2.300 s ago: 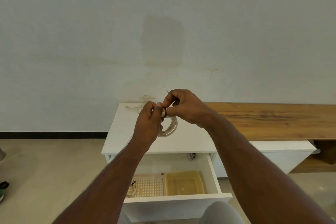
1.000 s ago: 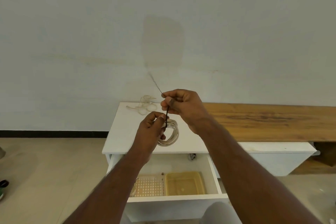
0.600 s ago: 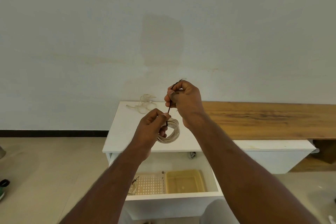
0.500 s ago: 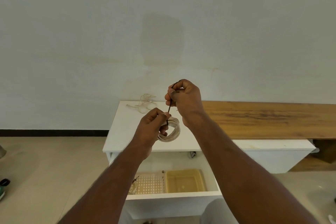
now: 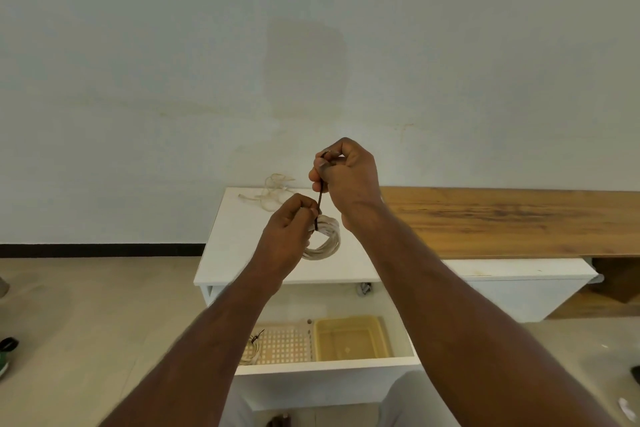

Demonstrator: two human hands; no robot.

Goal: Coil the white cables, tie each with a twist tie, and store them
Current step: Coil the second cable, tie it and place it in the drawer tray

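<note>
Tying is under way: above the white cabinet (image 5: 221,253), the left hand (image 5: 284,239) grips the coiled white cable (image 5: 323,243) while the right hand (image 5: 346,177) pinches the dark twist tie (image 5: 320,199) taut. Next comes twisting its ends, probably, then stowing the coil in the open drawer (image 5: 329,369) below.

Tie pulled taut — right hand raised

The right hand (image 5: 346,177) has lifted away from the left hand (image 5: 287,236), drawing the twist tie (image 5: 320,199) straight above the coil (image 5: 323,243).
</note>
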